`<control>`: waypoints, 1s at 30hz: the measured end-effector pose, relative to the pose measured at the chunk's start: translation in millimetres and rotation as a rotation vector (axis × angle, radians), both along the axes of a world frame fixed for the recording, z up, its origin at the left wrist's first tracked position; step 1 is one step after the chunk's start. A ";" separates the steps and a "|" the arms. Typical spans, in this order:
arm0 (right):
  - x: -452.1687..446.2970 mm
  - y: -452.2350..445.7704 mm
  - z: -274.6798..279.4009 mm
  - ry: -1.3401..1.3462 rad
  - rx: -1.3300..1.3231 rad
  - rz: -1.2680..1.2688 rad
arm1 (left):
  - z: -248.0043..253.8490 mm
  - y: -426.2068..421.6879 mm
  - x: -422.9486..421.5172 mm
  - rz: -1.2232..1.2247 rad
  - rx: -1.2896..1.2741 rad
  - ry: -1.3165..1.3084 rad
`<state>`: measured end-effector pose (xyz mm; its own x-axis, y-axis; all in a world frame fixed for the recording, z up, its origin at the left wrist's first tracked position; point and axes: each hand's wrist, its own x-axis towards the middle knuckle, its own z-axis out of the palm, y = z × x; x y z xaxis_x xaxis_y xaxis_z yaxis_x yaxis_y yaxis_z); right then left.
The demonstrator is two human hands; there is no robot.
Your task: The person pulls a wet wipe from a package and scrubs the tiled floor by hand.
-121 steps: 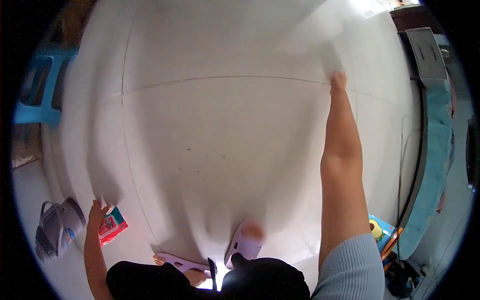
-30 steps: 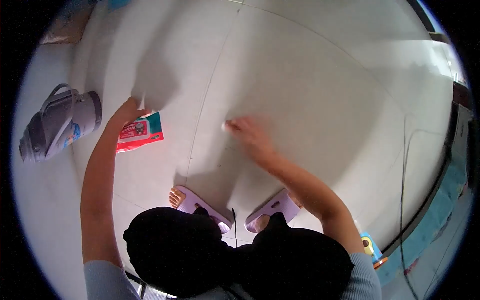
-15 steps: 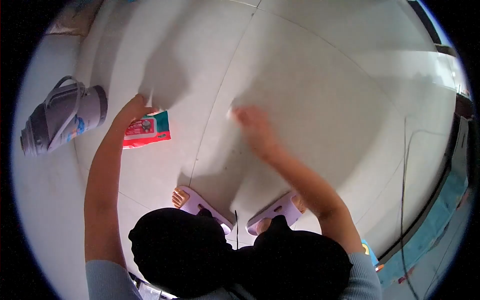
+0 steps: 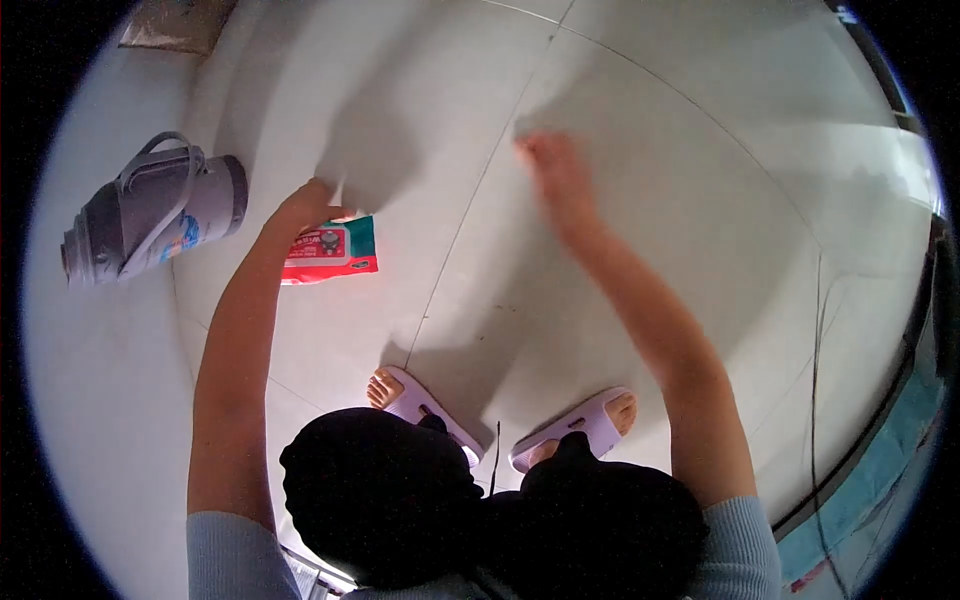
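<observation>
My left hand (image 4: 308, 207) is closed on a red and green soft pack of wet wipes (image 4: 333, 247), gripping its upper edge. The pack's printed front faces up, and its left end is partly hidden by the hand and wrist. A thin pale streak shows by the fingers; I cannot make out what it is. Well to the right and farther forward, my right hand (image 4: 562, 178) is over the tiled floor (image 4: 470, 320), smeared by motion. Its fingers look bunched, but whether anything is in them does not show.
A grey thermos flask (image 4: 160, 210) with a handle lies at the left, as seen here. Purple slippers (image 4: 585, 425) are on my feet below. Dark cables (image 4: 815, 390) run down the right side beside a blue cloth-like strip (image 4: 870, 480). A brown object (image 4: 180, 25) sits top left.
My right hand has swept forward and to the right, away from my feet. The left hand keeps its hold on the pack. The whole view has shifted slightly.
</observation>
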<state>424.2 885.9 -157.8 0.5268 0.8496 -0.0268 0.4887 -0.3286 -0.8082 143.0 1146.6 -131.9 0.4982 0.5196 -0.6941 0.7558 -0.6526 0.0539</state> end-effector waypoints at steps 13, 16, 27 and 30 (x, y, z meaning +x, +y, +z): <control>69.7 72.4 19.5 -0.094 0.256 -0.207 | 40.7 -23.0 25.8 0.066 0.028 0.131; 28.1 62.8 13.5 0.172 -0.075 -0.093 | 31.5 -24.4 15.8 0.006 0.096 0.014; 16.3 95.7 34.5 0.106 -0.171 0.117 | 32.4 -31.5 13.9 0.164 0.098 -0.047; 7.8 140.4 53.7 -0.168 0.207 -0.347 | 50.6 -29.6 14.4 0.274 0.028 -0.063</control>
